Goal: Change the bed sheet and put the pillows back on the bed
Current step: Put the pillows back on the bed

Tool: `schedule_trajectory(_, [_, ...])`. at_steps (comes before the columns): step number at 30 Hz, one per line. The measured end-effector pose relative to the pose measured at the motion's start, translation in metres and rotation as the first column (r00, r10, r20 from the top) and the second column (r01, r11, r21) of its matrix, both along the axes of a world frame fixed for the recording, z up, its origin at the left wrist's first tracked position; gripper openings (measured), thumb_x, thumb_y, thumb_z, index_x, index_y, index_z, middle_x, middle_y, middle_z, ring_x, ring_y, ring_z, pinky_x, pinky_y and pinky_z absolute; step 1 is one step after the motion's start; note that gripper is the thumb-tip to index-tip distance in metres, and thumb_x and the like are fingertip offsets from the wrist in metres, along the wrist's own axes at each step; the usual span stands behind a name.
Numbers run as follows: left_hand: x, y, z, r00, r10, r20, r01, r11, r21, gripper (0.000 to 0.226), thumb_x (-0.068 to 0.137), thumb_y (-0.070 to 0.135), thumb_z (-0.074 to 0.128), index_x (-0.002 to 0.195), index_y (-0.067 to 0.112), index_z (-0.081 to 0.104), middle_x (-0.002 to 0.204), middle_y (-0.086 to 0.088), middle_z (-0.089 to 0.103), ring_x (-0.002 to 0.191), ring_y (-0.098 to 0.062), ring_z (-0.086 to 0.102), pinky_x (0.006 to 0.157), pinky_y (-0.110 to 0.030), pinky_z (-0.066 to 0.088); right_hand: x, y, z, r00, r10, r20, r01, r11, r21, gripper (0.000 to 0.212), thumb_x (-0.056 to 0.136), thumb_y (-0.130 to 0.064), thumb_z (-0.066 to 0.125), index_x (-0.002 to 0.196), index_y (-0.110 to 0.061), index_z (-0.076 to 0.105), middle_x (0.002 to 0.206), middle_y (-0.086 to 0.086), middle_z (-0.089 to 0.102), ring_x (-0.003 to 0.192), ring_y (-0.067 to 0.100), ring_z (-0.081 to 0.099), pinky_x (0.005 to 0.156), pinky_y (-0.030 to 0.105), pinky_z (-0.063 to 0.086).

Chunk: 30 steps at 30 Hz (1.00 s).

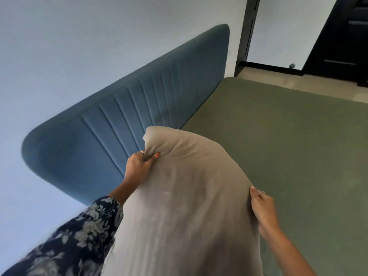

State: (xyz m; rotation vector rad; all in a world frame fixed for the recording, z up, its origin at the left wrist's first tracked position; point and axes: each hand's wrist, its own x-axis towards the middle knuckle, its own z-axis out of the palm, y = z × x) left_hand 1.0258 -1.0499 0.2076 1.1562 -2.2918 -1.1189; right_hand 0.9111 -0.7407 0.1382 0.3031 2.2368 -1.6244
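Holding: left hand [137, 168] pinches a bunched upper corner of the beige pillow [185, 206]; right hand [262, 208] lies along its right edge, fingers hidden behind. Pillow raised over the bed's headboard [111, 124] end, above the green sheet [294, 140]. Likely light, soft, floppy; best gripped at corners. No containers visible.

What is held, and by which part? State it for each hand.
The beige pillow. The left hand pinches its upper corner; the right hand grips its right edge.
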Motion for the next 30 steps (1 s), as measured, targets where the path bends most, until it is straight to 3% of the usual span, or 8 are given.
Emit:
schedule_trajectory(7, [-0.132, -0.064, -0.026, 0.995, -0.073, 0.074, 0.072, 0.997, 0.012, 0.05, 0.089, 0.041, 0.064, 0.078, -0.007, 0.06, 0.075, -0.016, 0.059, 0.08, -0.033, 0.058, 0.064, -0.034, 0.041, -0.072, -0.055, -0.022, 0.987, -0.139, -0.082, 0.149, 0.981, 0.122, 0.034, 0.1, -0.025, 0.045, 0.105, -0.001, 0.069, 0.102, 0.018, 0.068, 0.094, 0.031, 0.062, 0.077, 0.036, 0.043])
schedule_trajectory(15, [-0.264, -0.159, -0.072, 0.961, -0.233, 0.145, 0.237, 0.972, -0.007, 0.042, 0.092, 0.04, 0.06, 0.068, 0.007, 0.05, 0.078, -0.016, 0.058, 0.088, -0.036, 0.06, 0.066, -0.033, 0.039, -0.12, -0.156, -0.059, 0.931, -0.306, -0.197, 0.348, 0.908, 0.234, 0.037, 0.102, -0.023, 0.04, 0.123, -0.003, 0.062, 0.116, 0.021, 0.065, 0.107, 0.036, 0.059, 0.084, 0.036, 0.042])
schedule_trajectory(16, [-0.28, -0.175, -0.088, 0.952, -0.247, 0.179, 0.253, 0.967, -0.008, 0.039, 0.093, 0.04, 0.058, 0.074, 0.005, 0.055, 0.086, -0.021, 0.061, 0.095, -0.038, 0.06, 0.069, -0.035, 0.041, -0.125, -0.171, -0.071, 0.932, -0.303, -0.199, 0.348, 0.902, 0.255, 0.037, 0.102, -0.023, 0.04, 0.125, -0.003, 0.061, 0.116, 0.021, 0.065, 0.107, 0.037, 0.059, 0.083, 0.035, 0.042])
schedule_trajectory(18, [-0.297, -0.2, -0.121, 0.91, -0.295, 0.293, 0.293, 0.955, 0.051, 0.044, 0.096, 0.035, 0.056, 0.123, 0.001, 0.055, 0.125, -0.025, 0.057, 0.119, -0.039, 0.052, 0.09, -0.038, 0.042, -0.126, -0.194, -0.099, 0.955, -0.249, -0.16, 0.287, 0.909, 0.301, 0.037, 0.101, -0.024, 0.042, 0.134, -0.011, 0.055, 0.121, 0.018, 0.064, 0.108, 0.037, 0.059, 0.085, 0.037, 0.043])
schedule_trajectory(19, [-0.303, -0.209, -0.145, 0.861, -0.352, 0.368, 0.329, 0.936, 0.124, 0.062, 0.095, 0.034, 0.056, 0.146, 0.006, 0.034, 0.143, -0.022, 0.044, 0.131, -0.037, 0.043, 0.102, -0.038, 0.038, -0.127, -0.204, -0.121, 0.976, -0.192, -0.105, 0.216, 0.924, 0.317, 0.04, 0.1, -0.027, 0.043, 0.14, -0.02, 0.049, 0.124, 0.014, 0.063, 0.109, 0.035, 0.059, 0.089, 0.038, 0.044])
schedule_trajectory(21, [-0.298, -0.212, -0.191, 0.684, -0.52, 0.511, 0.459, 0.852, 0.252, 0.085, 0.093, 0.038, 0.059, 0.154, 0.017, 0.005, 0.16, -0.014, 0.015, 0.145, -0.03, 0.022, 0.116, -0.038, 0.025, -0.124, -0.219, -0.16, 0.999, -0.019, 0.051, 0.001, 0.943, 0.334, 0.047, 0.098, -0.035, 0.043, 0.144, -0.035, 0.035, 0.133, 0.009, 0.056, 0.117, 0.026, 0.056, 0.102, 0.04, 0.041])
schedule_trajectory(26, [-0.239, -0.171, -0.293, 0.057, -0.655, 0.753, 0.678, 0.579, 0.452, 0.092, 0.09, 0.064, 0.044, 0.151, 0.028, -0.014, 0.157, -0.012, -0.024, 0.148, -0.029, -0.01, 0.119, -0.051, 0.005, -0.116, -0.244, -0.217, 0.82, 0.376, 0.432, -0.537, 0.765, 0.355, 0.055, 0.101, -0.04, 0.04, 0.151, -0.036, 0.018, 0.161, 0.001, -0.003, 0.145, 0.015, 0.02, 0.115, 0.036, 0.017])
schedule_trajectory(30, [-0.209, -0.161, -0.32, 0.05, -0.652, 0.756, 0.653, 0.594, 0.47, 0.093, 0.085, 0.067, 0.049, 0.149, 0.042, -0.014, 0.15, 0.006, -0.036, 0.145, -0.039, -0.015, 0.113, -0.065, 0.012, -0.119, -0.251, -0.233, 0.729, 0.427, 0.534, -0.655, 0.662, 0.365, 0.066, 0.099, -0.036, 0.045, 0.152, -0.034, 0.005, 0.16, 0.003, -0.011, 0.141, 0.023, 0.031, 0.111, 0.033, 0.027])
